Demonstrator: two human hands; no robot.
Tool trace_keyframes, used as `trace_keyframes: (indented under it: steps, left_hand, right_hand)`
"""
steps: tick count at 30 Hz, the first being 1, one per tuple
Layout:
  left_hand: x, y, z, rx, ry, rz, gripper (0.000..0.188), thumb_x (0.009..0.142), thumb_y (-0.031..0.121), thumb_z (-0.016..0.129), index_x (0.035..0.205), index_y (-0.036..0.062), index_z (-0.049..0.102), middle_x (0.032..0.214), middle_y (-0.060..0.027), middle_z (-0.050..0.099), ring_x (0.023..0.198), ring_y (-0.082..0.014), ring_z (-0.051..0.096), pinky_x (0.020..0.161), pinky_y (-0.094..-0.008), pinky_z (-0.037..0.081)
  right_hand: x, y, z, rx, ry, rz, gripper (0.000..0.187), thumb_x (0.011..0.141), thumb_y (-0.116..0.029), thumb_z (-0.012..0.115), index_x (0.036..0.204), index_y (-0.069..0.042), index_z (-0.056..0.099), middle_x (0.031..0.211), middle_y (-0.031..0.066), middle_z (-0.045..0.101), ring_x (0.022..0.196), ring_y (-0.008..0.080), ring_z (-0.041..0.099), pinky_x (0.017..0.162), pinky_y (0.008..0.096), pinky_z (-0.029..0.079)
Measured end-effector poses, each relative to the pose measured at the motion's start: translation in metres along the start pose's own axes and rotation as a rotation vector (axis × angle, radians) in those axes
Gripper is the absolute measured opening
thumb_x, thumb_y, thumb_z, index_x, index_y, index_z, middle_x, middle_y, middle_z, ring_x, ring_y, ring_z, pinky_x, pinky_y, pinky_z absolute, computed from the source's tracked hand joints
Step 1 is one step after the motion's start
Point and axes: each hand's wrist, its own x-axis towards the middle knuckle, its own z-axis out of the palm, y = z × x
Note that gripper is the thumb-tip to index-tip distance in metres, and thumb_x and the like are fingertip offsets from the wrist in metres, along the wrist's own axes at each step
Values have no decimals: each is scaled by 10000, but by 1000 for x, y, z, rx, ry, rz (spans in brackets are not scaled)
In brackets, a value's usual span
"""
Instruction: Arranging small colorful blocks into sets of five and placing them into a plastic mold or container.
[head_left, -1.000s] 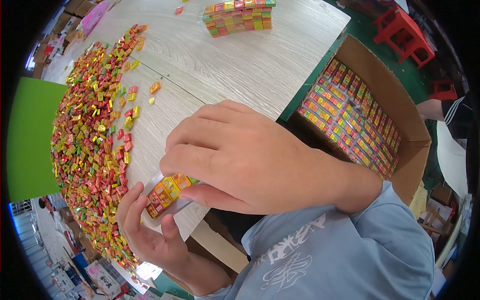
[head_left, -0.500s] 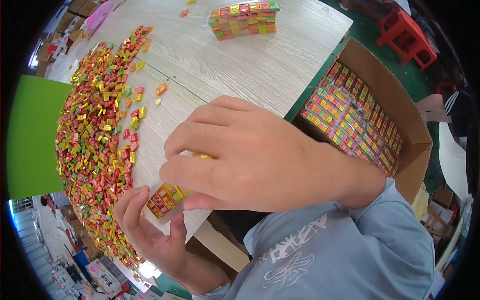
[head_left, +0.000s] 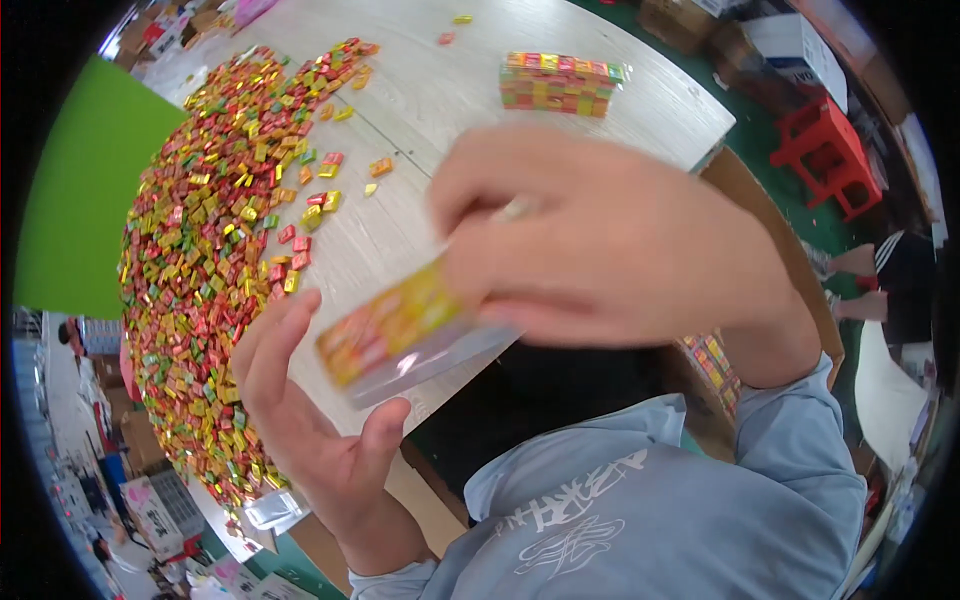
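In my right hand point(head_left: 600, 240) is one end of a clear plastic box point(head_left: 390, 335), filled with rows of small wrapped candies in yellow, orange and red. The box is tilted and blurred by motion. At its other end my left hand point(head_left: 330, 450) is open, thumb and fingers apart around the corner; whether it touches the box I cannot tell. A large heap of loose wrapped candies point(head_left: 210, 260) covers the table to the left, with a few strays beside it. Farther back stands another clear box packed with candies point(head_left: 560, 85).
The pale wooden table point(head_left: 430, 70) has a curved edge in this view. At my right is an open cardboard carton point(head_left: 765, 205) with packed candy boxes, partly behind my forearm. Beyond are a red stool point(head_left: 825, 155) and another person's legs point(head_left: 855, 285). A green panel point(head_left: 85, 190) borders the heap.
My right hand has moved up and right, drawing the candy box away from the left hand and bringing more of it into sight. The left hand stays spread. The whole view has shifted.
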Motion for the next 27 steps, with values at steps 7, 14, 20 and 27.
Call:
trace_keyframes:
  steps: [7, 14, 20, 27]
  left_hand:
    - [-17, -23, -12, 61, 110, -129, 666, 996, 455, 669, 1406, -42, 500, 1323, -202, 588, 1207, -306, 561, 1058, -441, 434]
    - [-51, -40, -19, -55, 146, -358, 553, 1019, 342, 621, 1385, -58, 513, 1236, -171, 584, 985, -207, 574, 965, -369, 441]
    - [-72, -53, -22, -31, 119, -446, 475, 1004, 236, 576, 1391, -32, 519, 1185, -159, 591, 945, -181, 576, 951, -367, 445]
    - [-82, -59, -20, -5, 87, -518, 440, 1011, 199, 553, 1394, -15, 521, 1187, -154, 599, 950, -198, 592, 951, -365, 452]
  right_hand:
    - [-39, 124, -68, -287, 14, 341, 138, 969, -120, 708, 1061, -45, 637, 1133, 79, 584, 1119, 222, 579, 989, 345, 476]
    - [-62, 179, -61, -298, -47, 536, 170, 969, -131, 700, 1079, -34, 614, 1131, 79, 589, 1110, 233, 582, 1021, 338, 448]
    - [-62, 173, -61, -292, -62, 572, 215, 948, -148, 731, 1088, -39, 610, 1150, 80, 585, 1126, 224, 574, 1045, 351, 437]
    - [-64, 173, -67, -279, -100, 627, 254, 922, -131, 756, 1092, -29, 597, 1121, 72, 595, 1097, 206, 571, 1023, 341, 451]
